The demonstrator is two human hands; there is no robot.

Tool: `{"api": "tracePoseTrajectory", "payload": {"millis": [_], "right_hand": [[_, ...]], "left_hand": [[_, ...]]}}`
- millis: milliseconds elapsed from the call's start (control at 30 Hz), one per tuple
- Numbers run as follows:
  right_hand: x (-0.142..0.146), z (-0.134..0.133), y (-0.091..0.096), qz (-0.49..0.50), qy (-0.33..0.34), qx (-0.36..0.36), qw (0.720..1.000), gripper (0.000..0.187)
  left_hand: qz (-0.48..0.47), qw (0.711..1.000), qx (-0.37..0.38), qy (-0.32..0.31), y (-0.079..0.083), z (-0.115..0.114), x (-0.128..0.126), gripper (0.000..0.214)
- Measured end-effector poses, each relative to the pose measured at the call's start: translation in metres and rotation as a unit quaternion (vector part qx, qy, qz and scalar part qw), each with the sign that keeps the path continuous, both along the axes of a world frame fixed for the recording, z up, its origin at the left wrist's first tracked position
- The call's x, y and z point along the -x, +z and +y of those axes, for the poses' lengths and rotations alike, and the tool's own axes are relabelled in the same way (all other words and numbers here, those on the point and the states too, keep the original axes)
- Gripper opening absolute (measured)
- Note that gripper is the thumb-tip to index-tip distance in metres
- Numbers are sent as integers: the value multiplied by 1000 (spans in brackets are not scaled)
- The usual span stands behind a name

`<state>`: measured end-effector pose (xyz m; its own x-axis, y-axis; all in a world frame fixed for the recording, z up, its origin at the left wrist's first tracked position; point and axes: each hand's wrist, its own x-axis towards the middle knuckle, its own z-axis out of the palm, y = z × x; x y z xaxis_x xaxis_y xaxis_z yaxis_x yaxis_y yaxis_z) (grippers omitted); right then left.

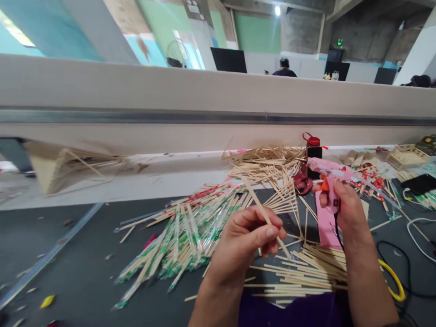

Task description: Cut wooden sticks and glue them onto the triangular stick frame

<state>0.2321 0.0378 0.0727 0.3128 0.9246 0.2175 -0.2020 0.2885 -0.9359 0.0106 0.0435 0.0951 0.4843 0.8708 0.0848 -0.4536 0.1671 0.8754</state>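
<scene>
My left hand [247, 238] is closed in a pinch on a thin wooden stick [259, 206] that slants up and to the left. My right hand [344, 204] grips a pink hot glue gun [329, 170] by its handle, nozzle pointing left, with a clear glue rod sticking out behind it to the right. The two hands are apart, above the dark tabletop [78, 268]. Below them lies a heap of bare wooden sticks [306, 270]. A fan of glued sticks [288, 200] lies between the hands.
Wrapped chopsticks in green-and-red sleeves [184, 231] spread across the middle. More loose sticks [265, 161] pile at the back beside a red-capped dark bottle [313, 150]. Black and white cables and a yellow cable [393, 277] lie at the right. A small stick-built box [407, 156] stands far right. A pale partition [204, 95] runs behind.
</scene>
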Motion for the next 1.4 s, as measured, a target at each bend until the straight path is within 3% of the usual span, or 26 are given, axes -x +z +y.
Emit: {"api": "tracePoseTrajectory", "payload": {"millis": [133, 267, 467, 833, 1033, 1167, 1400], "right_hand": [[-18, -8, 9, -8, -45, 12, 999, 25], [-35, -22, 7, 38, -46, 29, 998, 30], [-59, -39, -23, 72, -45, 96, 992, 21], [-126, -44, -74, -63, -36, 254, 964, 24], [-135, -14, -98, -232, -45, 352, 906, 35], [-139, -3, -99, -379, -83, 373, 842, 35], [-143, -36, -95, -603, -113, 356, 705, 33]], "left_hand": [[15, 999, -3, 35, 5, -5, -4, 19], [27, 998, -3, 53, 9, -8, -8, 16], [39, 998, -17, 55, 10, -9, -11, 12], [77, 995, -40, 44, 5, -8, -23, 10], [94, 994, -39, 45, 3, -7, -26, 12], [95, 994, -34, 46, 2, -7, -25, 13], [97, 993, -37, 57, 1, -4, -24, 9]]}}
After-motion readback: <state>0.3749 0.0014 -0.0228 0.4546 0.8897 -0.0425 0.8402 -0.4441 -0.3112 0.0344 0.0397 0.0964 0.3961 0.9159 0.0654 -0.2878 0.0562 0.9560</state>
